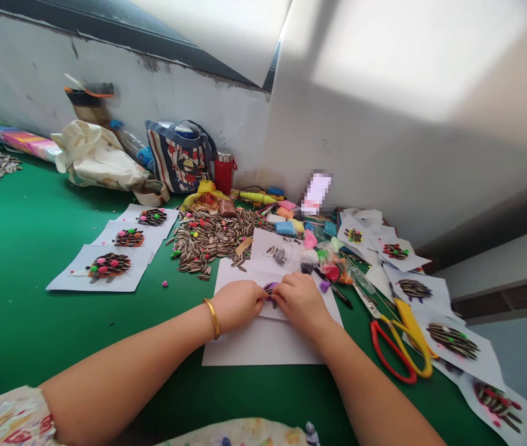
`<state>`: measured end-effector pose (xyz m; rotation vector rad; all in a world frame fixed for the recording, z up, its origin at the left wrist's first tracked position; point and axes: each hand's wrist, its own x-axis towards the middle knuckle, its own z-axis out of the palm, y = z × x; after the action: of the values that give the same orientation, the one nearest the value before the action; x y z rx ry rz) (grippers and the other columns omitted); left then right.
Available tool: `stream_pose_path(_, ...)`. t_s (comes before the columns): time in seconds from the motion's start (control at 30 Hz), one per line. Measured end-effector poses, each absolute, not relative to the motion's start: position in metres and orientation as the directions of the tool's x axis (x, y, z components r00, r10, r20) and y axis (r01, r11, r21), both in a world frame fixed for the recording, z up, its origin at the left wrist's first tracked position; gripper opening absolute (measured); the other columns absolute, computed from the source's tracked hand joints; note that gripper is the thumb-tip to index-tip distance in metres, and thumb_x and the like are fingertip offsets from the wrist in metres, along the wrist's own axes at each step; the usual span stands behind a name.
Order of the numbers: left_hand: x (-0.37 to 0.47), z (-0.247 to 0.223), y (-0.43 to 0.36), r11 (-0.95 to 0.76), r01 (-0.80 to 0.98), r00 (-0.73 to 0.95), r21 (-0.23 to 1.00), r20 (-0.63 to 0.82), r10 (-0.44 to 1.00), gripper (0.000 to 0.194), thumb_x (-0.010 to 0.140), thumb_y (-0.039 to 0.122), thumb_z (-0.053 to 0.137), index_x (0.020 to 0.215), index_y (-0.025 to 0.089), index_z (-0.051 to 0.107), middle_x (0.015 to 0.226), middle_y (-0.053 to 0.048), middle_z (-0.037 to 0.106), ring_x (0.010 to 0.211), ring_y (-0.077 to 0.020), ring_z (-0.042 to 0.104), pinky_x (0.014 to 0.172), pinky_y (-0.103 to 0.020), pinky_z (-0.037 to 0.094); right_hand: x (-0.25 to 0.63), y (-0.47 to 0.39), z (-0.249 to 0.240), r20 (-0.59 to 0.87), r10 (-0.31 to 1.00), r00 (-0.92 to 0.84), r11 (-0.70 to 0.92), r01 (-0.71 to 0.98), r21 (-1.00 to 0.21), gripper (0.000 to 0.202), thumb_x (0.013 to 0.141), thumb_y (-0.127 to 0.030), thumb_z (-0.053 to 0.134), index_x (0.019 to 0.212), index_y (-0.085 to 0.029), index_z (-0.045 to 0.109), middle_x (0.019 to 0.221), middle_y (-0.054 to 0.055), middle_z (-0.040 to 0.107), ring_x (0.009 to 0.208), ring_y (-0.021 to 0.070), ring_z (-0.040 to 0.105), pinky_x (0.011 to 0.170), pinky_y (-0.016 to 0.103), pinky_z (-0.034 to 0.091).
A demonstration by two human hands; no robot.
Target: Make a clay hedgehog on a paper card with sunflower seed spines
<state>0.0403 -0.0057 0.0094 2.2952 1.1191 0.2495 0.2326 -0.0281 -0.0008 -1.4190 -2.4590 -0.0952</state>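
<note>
My left hand (240, 305), with a gold bangle at the wrist, and my right hand (303, 306) meet over white paper (263, 347). Between them a small purple clay shape (270, 287) with dark striped seeds on it shows in part. Fingers of both hands are closed in a pinch at its edges; what lies between the fingertips is hidden. Just beyond is a heap of sunflower seeds (212, 238) with small coloured balls mixed in. A lump of purple clay (324, 286) sits right of my right hand, near a black pen (340, 296).
Scissors (398, 347) with red and yellow handles lie at right. Cards with seed hedgehogs (110, 265) overlap at left, and more cards (454, 341) line the right edge. Coloured clay packs (286, 227), a red flask (224, 173), and bags (182, 158) stand along the wall.
</note>
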Motion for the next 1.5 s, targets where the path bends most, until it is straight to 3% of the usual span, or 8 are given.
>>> stream_pose_path(0.2, 0.036, 0.015, 0.001, -0.329, 0.561, 0.570, 0.760, -0.066, 0.819, 0.022, 0.080, 0.025, 0.057, 0.085, 0.020, 0.078, 0.087, -0.007, 0.075, 0.080, -0.0222, 0.064, 0.072, -0.029, 0.044, 0.242, -0.027, 0.008, 0.330, 0.848, -0.415, 0.495, 0.843, -0.211, 0.011, 0.087, -0.026, 0.068, 0.079, -0.021, 0.072, 0.077, 0.003, 0.065, 0.077, 0.0183, 0.052, 0.070, 0.033, 0.031)
stream_pose_path(0.33, 0.036, 0.022, 0.002, 0.121, 0.272, 0.504, 0.955, -0.249, 0.827, 0.035, 0.085, 0.046, 0.055, 0.081, 0.016, 0.071, 0.059, 0.000, 0.056, 0.047, -0.0104, 0.043, 0.046, -0.022, 0.031, 0.246, -0.029, 0.016, 0.434, 0.838, -0.331, 0.479, 0.827, -0.295, 0.018, 0.092, -0.028, 0.060, 0.082, -0.020, 0.072, 0.075, 0.005, 0.063, 0.077, 0.0195, 0.052, 0.072, 0.033, 0.034)
stream_pose_path(0.43, 0.036, 0.023, 0.001, 0.452, 0.017, 0.541, 0.892, -0.388, 0.746, 0.048, 0.087, 0.059, 0.049, 0.087, 0.014, 0.067, 0.059, 0.003, 0.049, 0.039, -0.0050, 0.030, 0.039, -0.019, 0.015, 0.241, -0.034, 0.018, 0.486, 0.818, -0.308, 0.508, 0.783, -0.359, 0.019, 0.094, -0.029, 0.056, 0.087, -0.020, 0.072, 0.076, 0.005, 0.062, 0.078, 0.0199, 0.053, 0.072, 0.034, 0.036)
stream_pose_path(0.53, 0.037, 0.021, 0.001, 0.588, -0.092, 0.562, 0.804, -0.445, 0.697, 0.052, 0.085, 0.063, 0.050, 0.090, 0.013, 0.064, 0.065, 0.001, 0.054, 0.039, -0.0032, 0.032, 0.039, -0.018, 0.011, 0.232, -0.040, 0.020, 0.514, 0.790, -0.335, 0.567, 0.718, -0.403, 0.018, 0.094, -0.031, 0.056, 0.095, -0.022, 0.072, 0.078, 0.005, 0.063, 0.078, 0.0199, 0.053, 0.072, 0.035, 0.037)
stream_pose_path(0.73, 0.040, 0.020, -0.002, 0.619, -0.131, 0.577, 0.774, -0.449, 0.682, 0.053, 0.081, 0.065, 0.056, 0.080, 0.013, 0.059, 0.061, 0.002, 0.052, 0.039, -0.0027, 0.032, 0.038, -0.017, 0.007, 0.215, -0.045, 0.016, 0.508, 0.772, -0.382, 0.607, 0.683, -0.407, 0.019, 0.088, -0.032, 0.063, 0.104, -0.025, 0.070, 0.083, 0.004, 0.065, 0.081, 0.0208, 0.053, 0.076, 0.036, 0.039)
stream_pose_path(1.07, 0.045, 0.020, -0.008, 0.578, -0.064, 0.544, 0.814, -0.457, 0.704, 0.049, 0.079, 0.063, 0.059, 0.073, 0.015, 0.055, 0.054, 0.004, 0.046, 0.040, -0.0047, 0.035, 0.038, -0.018, 0.008, 0.203, -0.048, 0.014, 0.463, 0.814, -0.351, 0.542, 0.745, -0.388, 0.007, 0.084, -0.018, 0.061, 0.083, -0.022, 0.068, 0.078, 0.003, 0.062, 0.081, 0.0198, 0.051, 0.076, 0.035, 0.036)
stream_pose_path(1.33, 0.040, 0.023, -0.005, 0.520, -0.094, 0.632, 0.849, -0.353, 0.690, 0.036, 0.080, 0.047, 0.063, 0.083, 0.011, 0.061, 0.072, -0.002, 0.060, 0.041, -0.0024, 0.035, 0.037, -0.018, 0.012, 0.223, -0.041, 0.018, 0.376, 0.921, -0.099, 0.375, 0.487, -0.789, 0.010, 0.088, -0.022, 0.057, 0.079, -0.021, 0.060, 0.079, 0.000, 0.057, 0.074, 0.0155, 0.052, 0.070, 0.030, 0.042)
stream_pose_path(1.5, 0.039, 0.024, -0.004, 0.519, -0.067, 0.615, 0.852, -0.374, 0.694, 0.033, 0.078, 0.045, 0.067, 0.078, 0.014, 0.056, 0.064, 0.003, 0.054, 0.038, -0.0013, 0.034, 0.036, -0.018, 0.012, 0.228, -0.038, 0.017, 0.301, 0.947, -0.114, 0.320, 0.441, -0.839, 0.009, 0.086, -0.023, 0.057, 0.078, -0.021, 0.060, 0.078, 0.000, 0.057, 0.074, 0.0153, 0.052, 0.070, 0.029, 0.042)
